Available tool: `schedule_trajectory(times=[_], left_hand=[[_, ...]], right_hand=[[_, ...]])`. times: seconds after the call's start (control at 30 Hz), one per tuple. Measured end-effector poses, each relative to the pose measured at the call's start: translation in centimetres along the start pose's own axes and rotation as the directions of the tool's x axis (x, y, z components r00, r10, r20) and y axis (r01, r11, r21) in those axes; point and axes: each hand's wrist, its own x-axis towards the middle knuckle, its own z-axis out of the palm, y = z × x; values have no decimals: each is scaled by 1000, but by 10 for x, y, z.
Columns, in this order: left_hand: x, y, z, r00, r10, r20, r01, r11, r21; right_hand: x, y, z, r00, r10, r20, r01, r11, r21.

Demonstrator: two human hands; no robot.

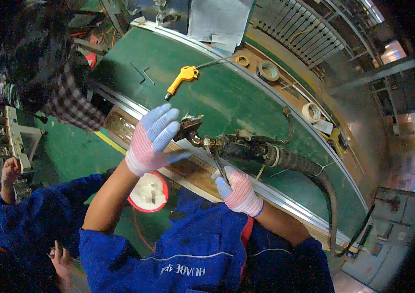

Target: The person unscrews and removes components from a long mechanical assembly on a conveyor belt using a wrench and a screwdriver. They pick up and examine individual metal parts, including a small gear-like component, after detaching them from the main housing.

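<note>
My left hand point(152, 141), in a striped glove with blue-grey fingers, is held flat with the thumb apart. Its fingers are beside the dark metal head point(189, 128) of a hose assembly, and I cannot tell whether they touch it. My right hand point(242, 192), gloved the same way, grips a metal wrench point(219, 163). The wrench's far end meets the fitting point(207, 142) behind that head. From there a thick black hose point(295, 161), bound with a pale tie, runs right across the green bench top point(222, 99).
A yellow air blow gun point(182, 80) and two hex keys point(148, 75) lie on the bench. Tape rolls point(268, 70) sit along the far ledge. Below the near edge stands a red-rimmed white bucket point(148, 192). Other people point(42, 208) are close on the left.
</note>
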Motion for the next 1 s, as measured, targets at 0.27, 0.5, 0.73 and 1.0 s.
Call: schedule_trajectory(times=[0.27, 0.5, 0.73, 1.0], left_hand=[[36, 11, 5, 967, -230, 107, 253, 826, -505], [41, 11, 20, 895, -415, 162, 419, 661, -622], [53, 28, -18, 295, -523, 799, 955, 168, -243], [-9, 46, -11, 698, -712, 84, 632, 556, -541]], right_hand=[[-8, -16, -19, 988, 28, 151, -46, 992, 115], [-6, -13, -17, 993, 28, 116, -42, 992, 120], [-6, 11, -8, 998, -15, 64, 26, 985, -170], [-1, -1, -7, 1000, -14, 6, 15, 999, -46]])
